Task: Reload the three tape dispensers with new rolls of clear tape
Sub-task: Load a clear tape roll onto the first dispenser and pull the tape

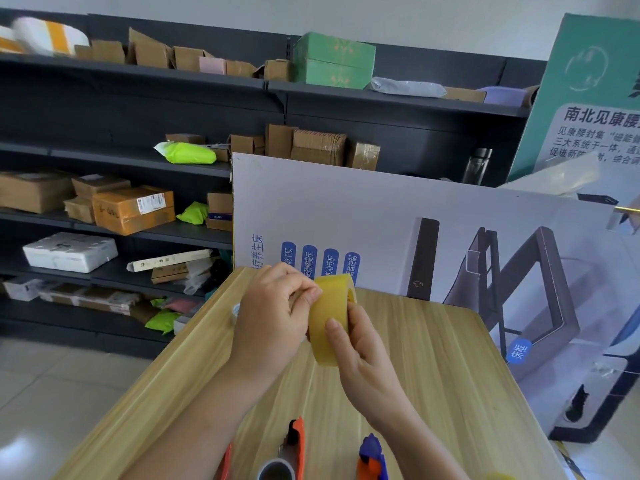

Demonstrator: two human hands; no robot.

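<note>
I hold a yellowish roll of tape [328, 317] upright over the wooden table [433, 375]. My right hand [360, 344] grips the roll from below and behind. The fingertips of my left hand [277, 306] pinch at the roll's upper left edge. Near the table's front edge lie an orange tape dispenser [293, 445] with a grey core, a blue and orange dispenser [372, 457], and a sliver of another orange dispenser [225, 462] partly hidden by my left forearm.
A large printed board [415, 220] leans along the table's far side, and a green board [588, 98] stands behind it at right. Dark shelves [138, 161] with cardboard boxes and parcels fill the left background. Something yellow [498, 476] shows at the bottom edge.
</note>
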